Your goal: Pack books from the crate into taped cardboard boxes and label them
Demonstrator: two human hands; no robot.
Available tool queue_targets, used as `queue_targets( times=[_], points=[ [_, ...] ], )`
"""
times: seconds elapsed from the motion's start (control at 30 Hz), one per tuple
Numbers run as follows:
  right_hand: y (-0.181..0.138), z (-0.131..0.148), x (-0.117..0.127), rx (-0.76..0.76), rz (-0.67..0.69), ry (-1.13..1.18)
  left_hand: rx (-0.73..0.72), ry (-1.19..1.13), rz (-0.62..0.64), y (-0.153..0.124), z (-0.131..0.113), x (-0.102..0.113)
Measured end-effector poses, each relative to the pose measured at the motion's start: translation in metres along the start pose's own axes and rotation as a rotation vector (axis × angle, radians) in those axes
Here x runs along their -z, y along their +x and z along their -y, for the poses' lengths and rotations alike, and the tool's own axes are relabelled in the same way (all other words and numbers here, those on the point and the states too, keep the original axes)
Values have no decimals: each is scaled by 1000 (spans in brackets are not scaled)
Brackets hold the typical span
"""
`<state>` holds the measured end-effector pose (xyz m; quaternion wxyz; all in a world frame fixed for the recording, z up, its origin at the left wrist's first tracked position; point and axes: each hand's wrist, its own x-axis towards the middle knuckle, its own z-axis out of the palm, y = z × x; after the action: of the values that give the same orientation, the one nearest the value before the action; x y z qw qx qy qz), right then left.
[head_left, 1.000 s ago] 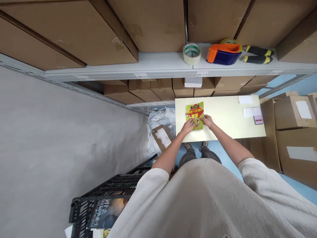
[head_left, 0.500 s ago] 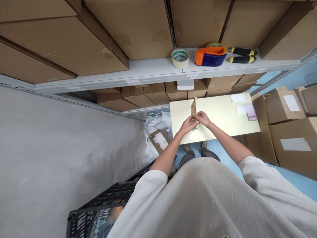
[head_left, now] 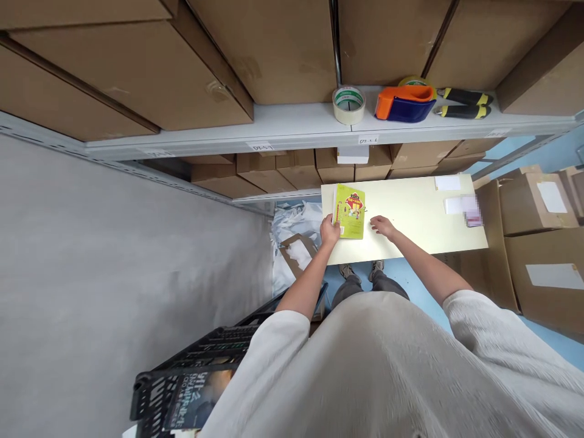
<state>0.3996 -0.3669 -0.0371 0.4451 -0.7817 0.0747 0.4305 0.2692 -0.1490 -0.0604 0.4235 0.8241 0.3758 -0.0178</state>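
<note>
A bright green book (head_left: 350,210) with a printed picture faces up over the left part of the pale yellow table (head_left: 406,234). My left hand (head_left: 329,231) grips its lower left edge, thumb on the cover. Whether the book rests fully on the tabletop, I cannot tell. To the right of the book, apart from it, my right hand (head_left: 382,226) is over the table with loosely bent fingers and nothing visible in them.
White papers (head_left: 447,183) lie at the table's right end. A shelf (head_left: 296,118) above holds a tape roll (head_left: 349,106), an orange-and-blue tape dispenser (head_left: 405,104) and black-and-yellow cutters (head_left: 465,103). Cartons (head_left: 542,267) stand at right, a black crate (head_left: 150,389) at lower left.
The book, earlier held edge-on between both hands, now has its green cover facing up. My right hand has let go and moved right; my left hand has shifted left with the book.
</note>
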Motion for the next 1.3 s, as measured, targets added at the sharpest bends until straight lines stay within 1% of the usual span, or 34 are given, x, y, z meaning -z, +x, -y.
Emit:
queue_targets(
  times=[0.1,0.2,0.27,0.37,0.5,0.63,0.77,0.83,0.9,1.0,1.1,1.2,1.3],
  points=[
    [4,-12,-2,-7,-44,-27,79,98,112,2,7,-6],
    [7,-18,-2,-8,-80,-27,48,172,176,-1,10,-13],
    [8,-19,-1,-10,-103,-19,-13,137,213,-4,12,-19],
    [8,-20,0,-18,-126,-2,-66,11,301,-7,15,-24],
    [7,-20,1,-38,-132,25,-50,-30,401,-10,20,-26],
    [7,-17,-1,-72,-143,65,-5,-1,452,-13,23,-23],
    [7,-7,-10,-70,-95,117,-12,-62,440,-14,22,-20],
    [4,-1,-17,-34,-73,138,-2,-149,419,-14,17,-20],
    [-1,6,-25,15,-73,153,33,-284,403,-12,7,-21],
    [-12,18,-39,169,-83,162,82,-540,371,-7,-14,-20],
    [-25,28,-53,374,-53,76,118,-734,350,-1,-34,-15],
    [-35,33,-64,470,-55,-81,160,-761,311,4,-40,-9],
    [-34,30,-69,491,-25,-168,202,-661,259,7,-34,-9]
  ],
)
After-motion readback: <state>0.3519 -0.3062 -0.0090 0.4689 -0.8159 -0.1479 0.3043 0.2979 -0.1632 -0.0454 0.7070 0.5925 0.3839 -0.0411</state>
